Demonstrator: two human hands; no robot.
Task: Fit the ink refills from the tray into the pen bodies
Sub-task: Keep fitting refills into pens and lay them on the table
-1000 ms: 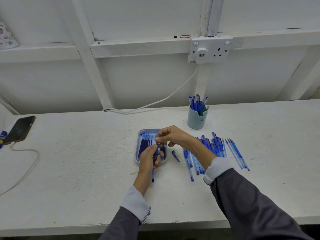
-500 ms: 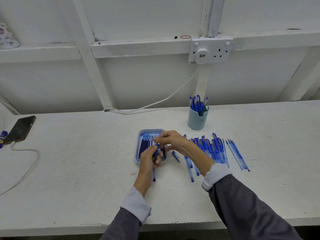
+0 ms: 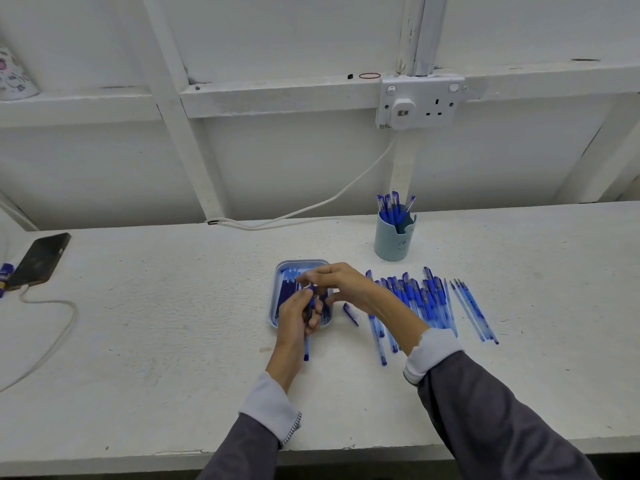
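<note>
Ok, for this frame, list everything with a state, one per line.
left hand: gripping a pen body upright over the tray
right hand: pinching at the pen's top end
tray: holds dark refills
loose cap: lying off, beside tray
cup: upright, holding capped pens
phone: screen dark, cable attached
socket: one plug in

Looks like a small workshop or hand-assembly bench. Rough white-painted worktop (image 3: 173, 341) against a bare panelled wall with timber battens (image 3: 277, 95). Surface-mounted double socket (image 3: 420, 102) with a plugged-in charger and trailing cable (image 3: 329, 199). Pens sorted in batches (image 3: 422, 303), with more standing in a cup (image 3: 394, 237).
</note>
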